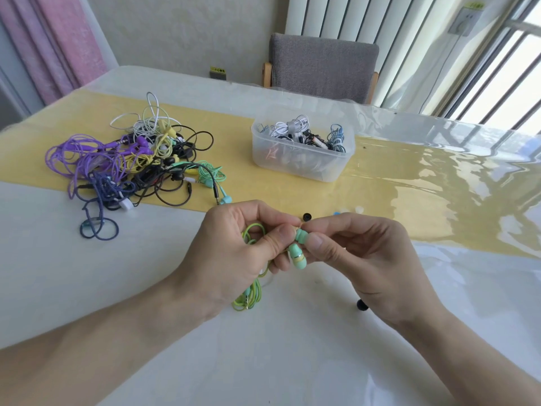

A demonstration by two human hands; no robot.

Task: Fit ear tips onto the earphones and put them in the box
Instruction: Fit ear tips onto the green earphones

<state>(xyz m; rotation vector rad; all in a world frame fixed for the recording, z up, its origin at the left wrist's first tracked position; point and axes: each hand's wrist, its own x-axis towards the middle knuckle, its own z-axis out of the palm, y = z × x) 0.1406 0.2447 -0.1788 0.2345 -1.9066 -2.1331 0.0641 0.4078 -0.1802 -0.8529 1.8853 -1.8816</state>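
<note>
My left hand [234, 253] grips a pair of mint-green earphones [298, 254], whose coiled green cable [251, 294] hangs below my palm. One earbud points up between both hands. My right hand [360, 256] pinches a green ear tip [301, 235] at the top of that earbud with thumb and forefinger. The second earbud sticks out just under it. A clear plastic box [301, 164] stands beyond my hands at the centre of the table, holding several coiled earphones.
A tangled pile of purple, yellow, black, white and green earphones [131, 162] lies at the left. Loose black ear tips [306, 216] [362, 305] and a blue ear tip [336, 213] lie near my hands. A grey chair [322, 65] stands behind the table.
</note>
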